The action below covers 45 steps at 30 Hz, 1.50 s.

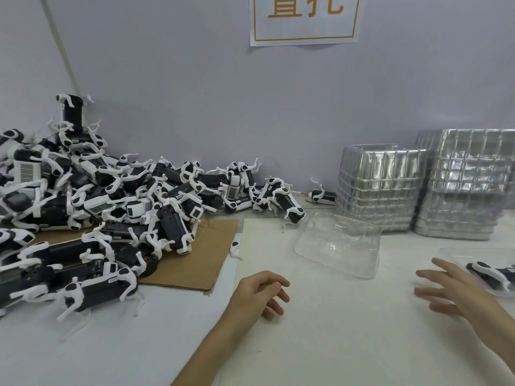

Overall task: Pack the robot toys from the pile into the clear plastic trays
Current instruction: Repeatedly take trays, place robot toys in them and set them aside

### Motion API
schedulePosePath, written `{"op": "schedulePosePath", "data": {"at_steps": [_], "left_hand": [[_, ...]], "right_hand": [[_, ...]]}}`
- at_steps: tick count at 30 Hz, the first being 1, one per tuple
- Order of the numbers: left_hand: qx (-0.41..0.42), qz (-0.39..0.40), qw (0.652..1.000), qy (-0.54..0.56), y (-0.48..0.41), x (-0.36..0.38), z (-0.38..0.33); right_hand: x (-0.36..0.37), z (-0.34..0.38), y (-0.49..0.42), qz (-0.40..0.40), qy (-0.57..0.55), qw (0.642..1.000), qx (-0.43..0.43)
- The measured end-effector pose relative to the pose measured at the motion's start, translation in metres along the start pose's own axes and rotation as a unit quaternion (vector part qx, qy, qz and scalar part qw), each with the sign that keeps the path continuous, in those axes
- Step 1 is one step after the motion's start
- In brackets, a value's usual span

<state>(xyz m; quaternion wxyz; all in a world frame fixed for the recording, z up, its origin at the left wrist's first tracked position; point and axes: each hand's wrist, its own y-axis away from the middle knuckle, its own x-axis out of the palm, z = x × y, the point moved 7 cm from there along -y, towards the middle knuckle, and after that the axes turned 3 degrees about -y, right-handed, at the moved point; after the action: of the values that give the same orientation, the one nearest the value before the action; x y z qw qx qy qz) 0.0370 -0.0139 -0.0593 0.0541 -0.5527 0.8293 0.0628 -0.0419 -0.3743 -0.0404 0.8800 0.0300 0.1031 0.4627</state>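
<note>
A big pile of black-and-white robot dog toys (111, 196) fills the left of the table, running along the wall. An empty clear plastic tray (338, 247) lies in the middle, tilted. At the right edge another clear tray (457, 253) holds one robot toy (490, 274). My left hand (260, 292) hovers over the table in front of the empty tray, fingers loosely curled, holding nothing. My right hand (451, 291) is spread with straight fingers just left of the filled tray, also holding nothing.
Two tall stacks of clear trays (381, 188) stand at the back right against the wall. A flat piece of cardboard (195, 260) lies under the pile's edge. A loose white leg part (235, 247) lies beside it. A paper sign (305, 19) hangs on the wall.
</note>
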Motion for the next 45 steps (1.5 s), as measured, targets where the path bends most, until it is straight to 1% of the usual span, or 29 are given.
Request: {"op": "schedulePosePath", "data": {"at_steps": [5, 8, 10, 11, 13, 15, 16, 17, 18, 20, 21, 22, 23, 25, 26, 28, 29, 31, 33, 35, 37, 41, 43, 45], "left_hand": [[-0.002, -0.004, 1.000, 0.004, -0.001, 0.000, 0.002], [-0.004, -0.004, 1.000, 0.001, -0.002, 0.001, 0.003], [-0.004, -0.005, 1.000, 0.003, -0.002, 0.001, 0.004], [-0.004, -0.006, 1.000, 0.004, -0.002, 0.001, 0.004], [-0.009, -0.010, 1.000, 0.007, -0.002, -0.001, 0.006], [-0.012, -0.015, 1.000, 0.013, -0.003, -0.003, 0.006], [-0.015, -0.017, 1.000, 0.019, -0.003, -0.004, 0.007], [-0.017, -0.020, 0.999, 0.025, -0.003, -0.005, 0.006], [-0.020, -0.024, 0.999, 0.032, -0.003, -0.006, 0.006], [-0.030, -0.030, 0.998, 0.049, -0.003, -0.009, 0.008], [-0.036, -0.036, 0.997, 0.064, -0.003, -0.010, 0.009], [-0.043, -0.044, 0.995, 0.084, -0.003, -0.011, 0.011], [-0.053, -0.053, 0.991, 0.107, -0.004, -0.011, 0.013], [-0.077, -0.068, 0.984, 0.146, -0.004, -0.012, 0.018], [-0.080, -0.073, 0.982, 0.158, -0.004, -0.013, 0.019], [-0.069, -0.083, 0.980, 0.166, -0.003, -0.016, 0.015], [-0.061, -0.093, 0.978, 0.174, -0.003, -0.020, 0.013], [-0.047, -0.119, 0.967, 0.220, -0.002, -0.030, 0.008], [-0.027, -0.100, 0.966, 0.235, -0.003, -0.035, 0.002], [0.005, -0.032, 0.980, 0.196, -0.002, -0.027, -0.008], [0.043, 0.020, 0.984, 0.171, 0.002, -0.013, -0.016], [0.078, 0.051, 0.976, 0.197, 0.004, 0.003, -0.022], [0.082, 0.057, 0.975, 0.199, 0.004, 0.006, -0.022], [0.079, 0.047, 0.976, 0.200, 0.004, 0.007, -0.021]], "right_hand": [[-0.020, 0.000, -0.010, -0.024, -0.003, 1.000, 0.012], [-0.019, 0.000, -0.013, -0.037, 0.008, 0.999, 0.004], [-0.005, 0.010, -0.007, -0.039, 0.042, 0.997, -0.045], [0.006, 0.021, 0.000, -0.041, 0.063, 0.992, -0.097], [0.034, 0.046, 0.018, -0.050, 0.118, 0.965, -0.227], [0.073, 0.065, 0.036, -0.037, 0.181, 0.919, -0.347], [0.092, 0.070, 0.038, -0.032, 0.224, 0.896, -0.383], [0.110, 0.075, 0.036, -0.035, 0.286, 0.871, -0.397], [0.126, 0.076, 0.031, -0.039, 0.367, 0.846, -0.385], [0.147, 0.062, 0.017, -0.037, 0.516, 0.797, -0.313], [0.155, 0.053, 0.016, -0.033, 0.550, 0.783, -0.290], [0.163, 0.047, 0.021, -0.030, 0.558, 0.777, -0.289], [0.171, 0.044, 0.030, -0.026, 0.540, 0.782, -0.308], [0.185, 0.042, 0.052, 0.002, 0.458, 0.814, -0.357], [0.188, 0.043, 0.061, 0.013, 0.412, 0.828, -0.380], [0.188, 0.050, 0.076, 0.007, 0.332, 0.845, -0.419], [0.186, 0.052, 0.081, 0.011, 0.296, 0.858, -0.420], [0.184, 0.052, 0.082, 0.045, 0.209, 0.894, -0.393], [0.184, 0.052, 0.083, 0.095, 0.122, 0.917, -0.367], [0.183, 0.058, 0.086, 0.133, 0.052, 0.919, -0.368], [0.184, 0.061, 0.088, 0.167, 0.017, 0.917, -0.363], [0.185, 0.060, 0.086, 0.201, -0.001, 0.920, -0.337], [0.186, 0.057, 0.085, 0.213, 0.013, 0.921, -0.326], [0.191, 0.055, 0.086, 0.227, 0.035, 0.917, -0.327]]}}
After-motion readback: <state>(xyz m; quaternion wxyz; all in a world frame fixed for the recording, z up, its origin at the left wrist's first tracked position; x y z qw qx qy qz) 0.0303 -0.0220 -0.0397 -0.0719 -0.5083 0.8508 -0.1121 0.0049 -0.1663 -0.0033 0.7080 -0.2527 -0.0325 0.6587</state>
